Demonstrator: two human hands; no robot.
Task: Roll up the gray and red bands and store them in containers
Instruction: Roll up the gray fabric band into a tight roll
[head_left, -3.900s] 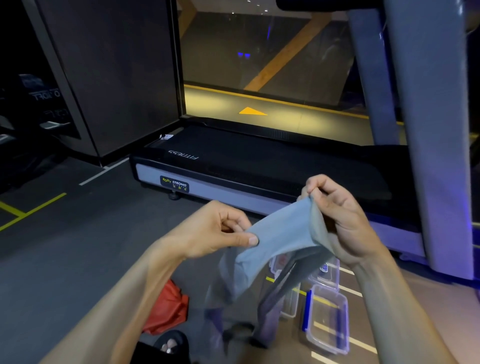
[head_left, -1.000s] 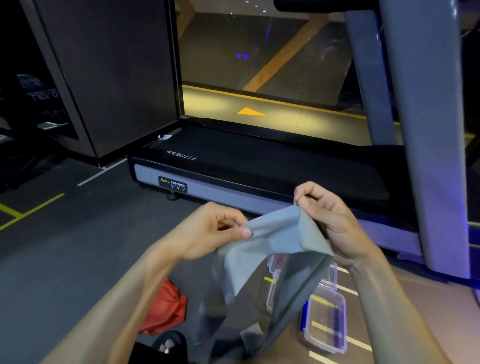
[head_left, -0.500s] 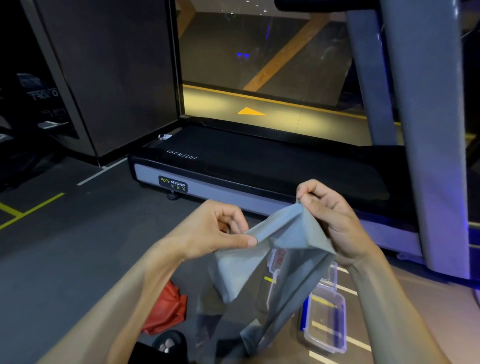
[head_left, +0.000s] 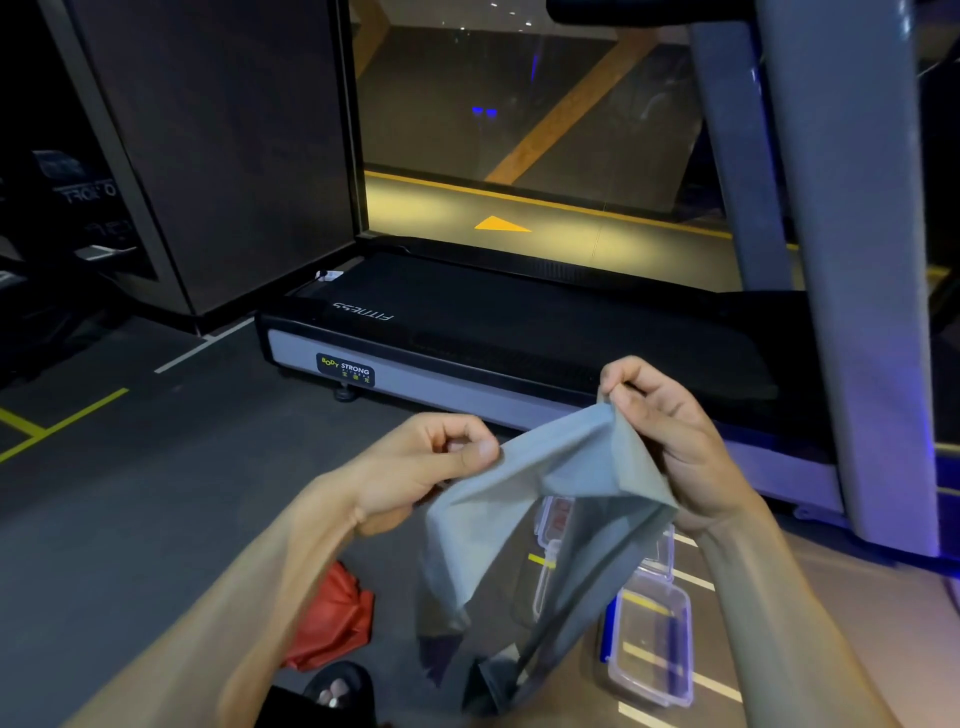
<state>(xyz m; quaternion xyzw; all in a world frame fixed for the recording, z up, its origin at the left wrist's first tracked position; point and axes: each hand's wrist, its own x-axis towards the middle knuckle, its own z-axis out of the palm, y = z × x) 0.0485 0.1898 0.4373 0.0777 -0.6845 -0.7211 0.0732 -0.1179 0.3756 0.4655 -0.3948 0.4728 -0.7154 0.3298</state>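
Across the far side of the floor (head_left: 130, 519) stands one treadmill (head_left: 519, 332), its long side running left to right, with a gray upright post (head_left: 857, 260) at the right. Nearer, held in the air in front of the person, is the one gray band (head_left: 519, 499): its top edge spans between the two hands, and its long axis hangs downward toward the floor, the lower end loose and not yet rolled. The left hand (head_left: 415, 467) pinches the left corner of that edge with curled fingers (head_left: 480, 449), and the right hand (head_left: 670, 431) pinches the right corner, a little higher; both sit equally near the band, so rolling can start from the top edge down, I judge. Below on the floor lie what look like two clear containers (head_left: 652, 639), partly hidden behind the band, toward the right hand's side. One red band (head_left: 332, 623) lies crumpled on the floor beneath the left forearm, untouched. Smallest, one sandaled foot (head_left: 337, 688) shows at the bottom edge.
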